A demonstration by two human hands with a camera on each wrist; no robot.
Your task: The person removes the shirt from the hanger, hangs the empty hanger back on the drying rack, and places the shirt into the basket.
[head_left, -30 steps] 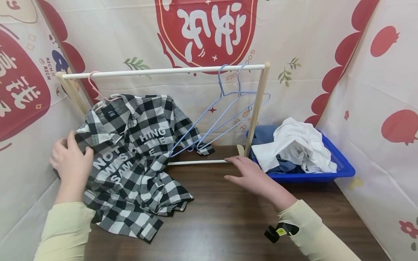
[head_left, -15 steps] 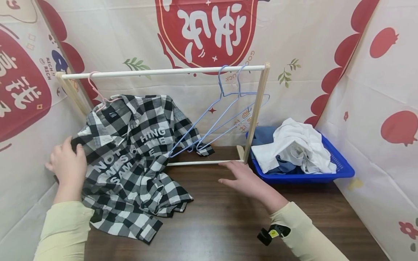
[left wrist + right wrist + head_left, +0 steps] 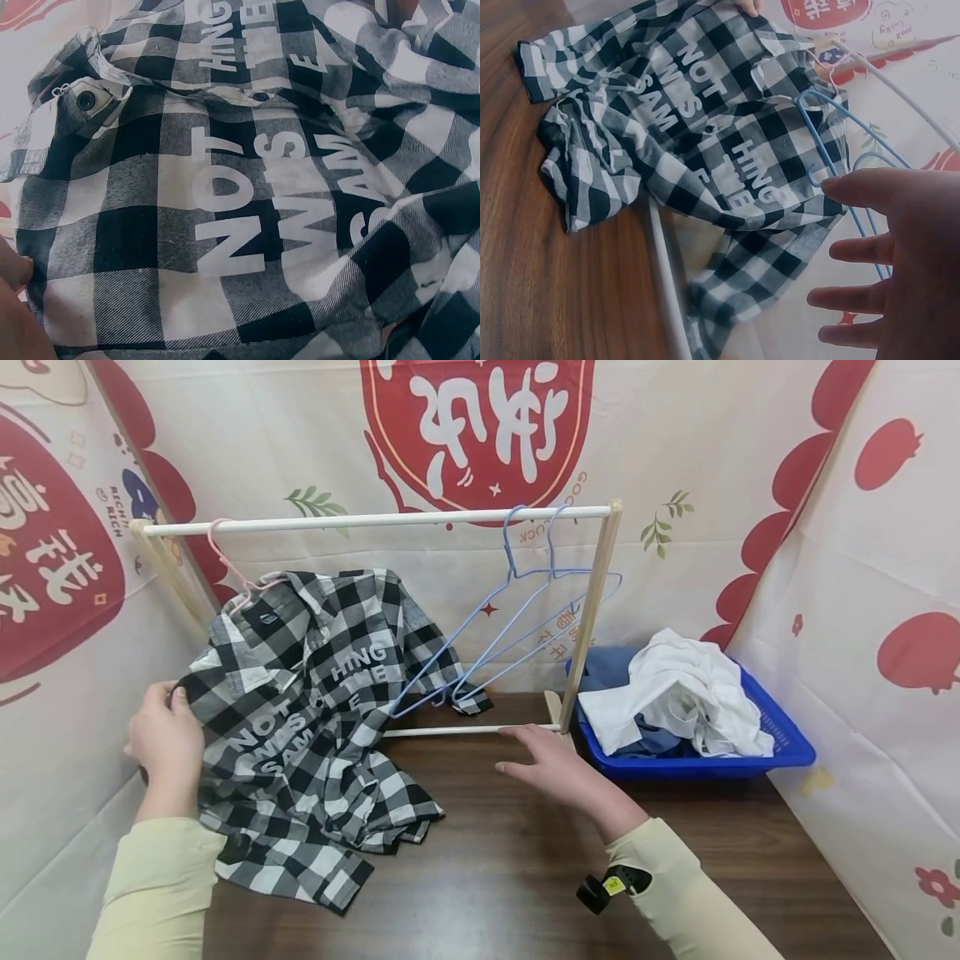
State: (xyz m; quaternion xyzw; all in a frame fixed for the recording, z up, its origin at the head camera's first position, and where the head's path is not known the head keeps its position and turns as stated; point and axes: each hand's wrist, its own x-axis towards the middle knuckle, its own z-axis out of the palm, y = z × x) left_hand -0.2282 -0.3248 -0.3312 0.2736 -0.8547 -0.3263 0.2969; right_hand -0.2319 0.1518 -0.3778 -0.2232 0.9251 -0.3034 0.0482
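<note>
A black-and-white checked shirt with white lettering hangs slanted from a pink hanger at the rack's left end. Its lower part lies crumpled on the table. My left hand pinches the shirt's left shoulder, thumb in front and fingers behind the cloth. In the left wrist view only a bit of that hand shows beside the fabric. My right hand holds nothing; its fingers are spread near the rack's lower bar. Blue hangers hang at the right, overlapping the shirt's far sleeve.
The rack's white top bar runs between wooden posts. Right of it stands a blue basket with white cloth and blue cloth in it. Printed fabric walls enclose the brown table on three sides.
My left hand's fingers have closed on the shirt's shoulder, and the upper shirt has shifted slightly right. My right hand has drifted a little to the left.
</note>
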